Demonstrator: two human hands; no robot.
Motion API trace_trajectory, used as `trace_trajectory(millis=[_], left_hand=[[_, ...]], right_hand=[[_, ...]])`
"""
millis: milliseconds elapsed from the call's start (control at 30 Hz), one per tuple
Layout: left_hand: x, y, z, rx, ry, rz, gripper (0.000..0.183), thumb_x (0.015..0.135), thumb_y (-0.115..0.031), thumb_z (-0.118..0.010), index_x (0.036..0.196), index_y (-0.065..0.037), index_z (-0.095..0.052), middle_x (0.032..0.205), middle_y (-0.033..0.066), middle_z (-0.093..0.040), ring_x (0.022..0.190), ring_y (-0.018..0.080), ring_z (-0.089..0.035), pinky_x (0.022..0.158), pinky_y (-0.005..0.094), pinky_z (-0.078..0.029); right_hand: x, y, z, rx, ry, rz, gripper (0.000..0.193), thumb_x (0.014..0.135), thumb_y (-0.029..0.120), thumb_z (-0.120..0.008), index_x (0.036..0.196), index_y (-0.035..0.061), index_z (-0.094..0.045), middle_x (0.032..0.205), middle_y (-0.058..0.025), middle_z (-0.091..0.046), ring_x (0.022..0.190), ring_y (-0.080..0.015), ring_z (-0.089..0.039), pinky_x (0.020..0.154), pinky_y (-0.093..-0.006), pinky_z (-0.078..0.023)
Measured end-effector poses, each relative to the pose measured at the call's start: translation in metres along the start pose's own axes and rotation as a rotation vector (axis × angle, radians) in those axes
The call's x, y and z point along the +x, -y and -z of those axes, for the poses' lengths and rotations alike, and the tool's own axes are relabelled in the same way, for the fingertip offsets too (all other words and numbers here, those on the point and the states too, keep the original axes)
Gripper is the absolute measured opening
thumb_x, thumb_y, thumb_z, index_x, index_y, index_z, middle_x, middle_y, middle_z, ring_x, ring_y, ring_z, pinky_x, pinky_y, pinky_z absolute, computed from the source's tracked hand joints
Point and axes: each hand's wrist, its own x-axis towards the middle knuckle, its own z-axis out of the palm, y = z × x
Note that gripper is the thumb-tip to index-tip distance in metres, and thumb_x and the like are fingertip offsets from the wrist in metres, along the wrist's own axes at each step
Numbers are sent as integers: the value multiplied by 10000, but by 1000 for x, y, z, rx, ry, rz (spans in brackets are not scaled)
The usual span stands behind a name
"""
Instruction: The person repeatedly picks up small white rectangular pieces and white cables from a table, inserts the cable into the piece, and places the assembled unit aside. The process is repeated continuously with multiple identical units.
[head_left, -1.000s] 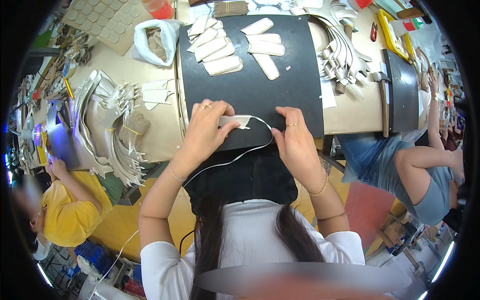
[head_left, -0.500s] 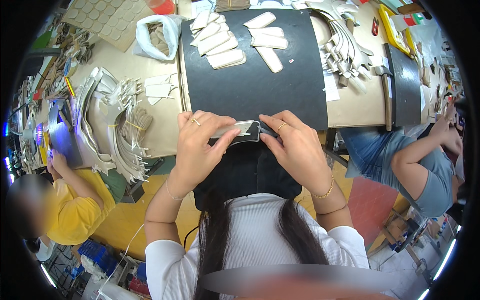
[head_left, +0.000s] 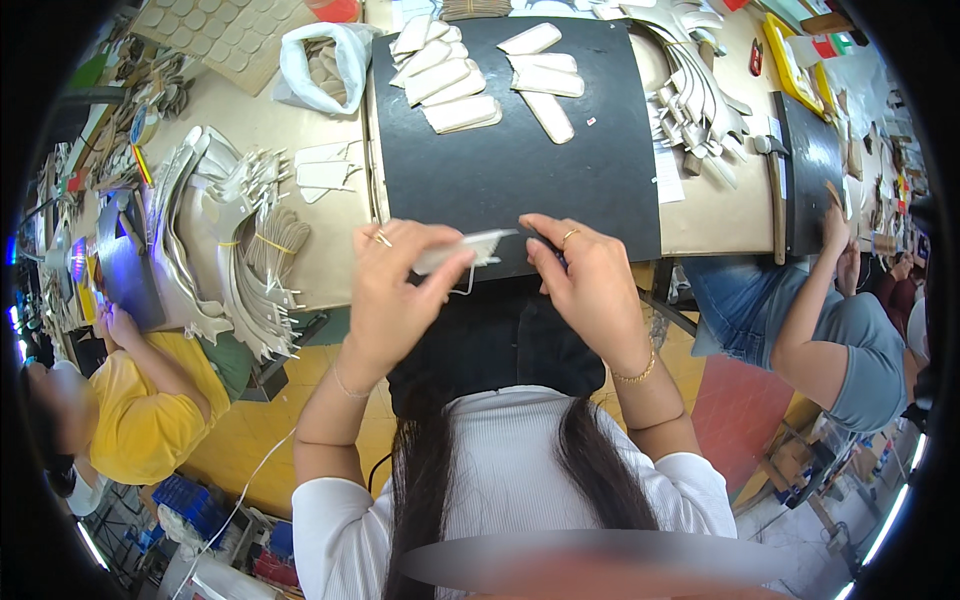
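My left hand [head_left: 395,285] is closed on a small flat white piece [head_left: 480,247] with a ragged edge, and a thin white strip curls below it. The piece is tilted above the near edge of the black mat [head_left: 520,185]. Just right of it, my right hand [head_left: 592,285] pinches a small dark tool [head_left: 553,256]; most of it hides behind my fingers, so I cannot make out its kind. A thin grey tip shows near the white piece. Farther back on the mat lie an overlapping stack of white rounded pieces [head_left: 445,82] and several more separate ones [head_left: 548,76].
Bundled white strips [head_left: 240,260] lie on the table at left, below an open white bag [head_left: 325,70]. Fanned curved strips [head_left: 695,90] and a hammer [head_left: 772,175] are at right. Co-workers sit close by: a yellow sleeve [head_left: 150,410] left, a hand [head_left: 835,225] right.
The white piece has turned and tilted in my left hand, so its black side no longer shows. My right hand has drawn slightly away from it, still pinching the dark tool.
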Motion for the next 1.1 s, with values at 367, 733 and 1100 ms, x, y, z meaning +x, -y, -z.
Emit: trace_trajectory(millis=[367, 733, 1100], left_hand=[[36, 75, 46, 601, -311, 105, 353, 900, -307, -786, 1159, -73, -735, 1030, 133, -725, 953, 261, -680, 866, 388, -529], [-111, 49, 12, 492, 743, 397, 235, 941, -194, -692, 1034, 21, -716, 921, 204, -726, 927, 402, -700, 854, 506, -540], [-123, 83, -21, -115, 456, 781, 174, 867, -141, -791, 933, 15, -750, 783, 134, -744, 724, 225, -720, 701, 352, -563]], right_hand=[[3, -4, -7, -1, 154, -119, 244, 927, 218, -753, 1024, -4, -728, 854, -150, -710, 688, -239, -647, 668, -342, -506], [-26, -19, -34, -198, 636, 111, 240, 954, 263, -695, 1031, 38, -731, 977, -118, -743, 823, -297, -716, 744, -403, -568], [-32, -40, -76, 149, 581, 44, 297, 955, 280, -712, 1065, 7, -752, 913, -123, -722, 817, -296, -721, 753, -394, -555]])
